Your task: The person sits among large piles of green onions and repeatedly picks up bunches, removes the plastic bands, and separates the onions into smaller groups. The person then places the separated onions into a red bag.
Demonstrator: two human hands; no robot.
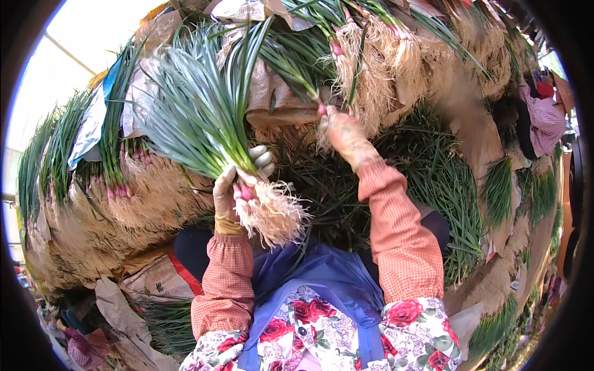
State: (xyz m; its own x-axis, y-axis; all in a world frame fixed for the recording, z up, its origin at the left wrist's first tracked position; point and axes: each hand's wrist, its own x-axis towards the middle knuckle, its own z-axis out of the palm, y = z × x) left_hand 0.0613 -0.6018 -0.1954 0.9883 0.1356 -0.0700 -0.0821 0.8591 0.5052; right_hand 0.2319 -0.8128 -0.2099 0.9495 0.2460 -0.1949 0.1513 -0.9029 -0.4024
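My left hand [234, 185], in a dirty pale glove, is closed around a bunch of green onions [209, 111]. Its long leaves fan up and left, and its pink bulbs and stringy roots hang below the fingers. Up and to the right, my right hand [345, 130], also gloved, has its fingers on a single onion stalk [320, 107] at the pink bulb. The leaves of that stalk lie up and left over burlap sacking [274, 95]. Beside this hand hang the pale roots [366, 74] of other onions on the pile.
Large heaps of onions with matted roots [153, 199] curve across the front and left. Loose green leaves [441, 185] cover the ground at right. Paper sacks [158, 278] lie at lower left. Another person [545, 120] is at the far right, and another [86, 348] at the lower left.
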